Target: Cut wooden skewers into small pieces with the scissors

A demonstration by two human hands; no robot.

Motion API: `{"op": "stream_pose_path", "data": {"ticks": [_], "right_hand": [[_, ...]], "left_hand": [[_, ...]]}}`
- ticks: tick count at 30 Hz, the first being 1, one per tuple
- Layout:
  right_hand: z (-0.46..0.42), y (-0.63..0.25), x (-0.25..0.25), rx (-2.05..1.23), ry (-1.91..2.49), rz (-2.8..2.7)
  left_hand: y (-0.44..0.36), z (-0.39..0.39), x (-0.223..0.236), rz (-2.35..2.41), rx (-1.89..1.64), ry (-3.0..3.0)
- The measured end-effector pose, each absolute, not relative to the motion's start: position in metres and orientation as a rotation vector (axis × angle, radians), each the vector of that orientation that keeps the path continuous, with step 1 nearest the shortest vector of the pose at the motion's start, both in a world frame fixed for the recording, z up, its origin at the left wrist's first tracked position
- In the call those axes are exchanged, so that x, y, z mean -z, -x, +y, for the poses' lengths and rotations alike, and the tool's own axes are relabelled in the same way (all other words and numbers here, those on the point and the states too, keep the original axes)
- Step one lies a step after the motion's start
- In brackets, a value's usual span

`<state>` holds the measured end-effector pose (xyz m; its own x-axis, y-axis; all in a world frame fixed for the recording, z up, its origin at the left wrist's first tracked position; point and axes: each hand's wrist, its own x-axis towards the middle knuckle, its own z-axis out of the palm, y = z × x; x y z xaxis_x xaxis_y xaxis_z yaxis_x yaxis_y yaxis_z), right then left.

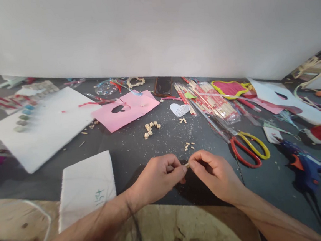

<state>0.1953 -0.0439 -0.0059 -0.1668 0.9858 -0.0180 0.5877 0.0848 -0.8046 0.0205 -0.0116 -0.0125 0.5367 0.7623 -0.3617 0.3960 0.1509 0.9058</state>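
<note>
Near the front of the dark tabletop, my left hand (pixel 163 178) and my right hand (pixel 213 174) meet fingertip to fingertip. Both pinch a short pale wooden stick piece (pixel 187 165), mostly covered by the fingers. Several cut stick pieces (pixel 189 146) lie loose just beyond the hands, with a few more crossed pieces farther back. A curved row of small pale clusters (pixel 151 127) lies up and to the left. Behind it sits a white paper heart (pixel 180 109) with a drawn pattern on part of it.
Scissors (pixel 245 153) with red and yellow handles and a blue glue gun (pixel 306 164) lie right. Bundled chopsticks (pixel 210 101) and a phone (pixel 162 86) are at the back. Left are pink paper (pixel 110 116), a white board (pixel 45 129) and a white cloth (pixel 88 183).
</note>
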Motion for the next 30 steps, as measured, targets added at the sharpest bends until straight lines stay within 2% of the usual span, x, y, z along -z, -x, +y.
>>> {"op": "stream_pose_path", "data": {"ticks": [14, 23, 30], "right_hand": [[-0.043, -0.198, 0.008, -0.926, 1.552, -1.875], [-0.031, -0.215, 0.019, -0.395, 1.618, -2.145], [-0.028, -0.218, 0.024, -0.312, 1.639, -2.127]], "left_hand": [[-0.021, -0.010, 0.009, 1.071, -0.363, -1.494], [-0.019, -0.008, 0.011, 1.108, -0.377, -1.503], [-0.019, -0.005, 0.013, 1.080, -0.416, -1.443]]}}
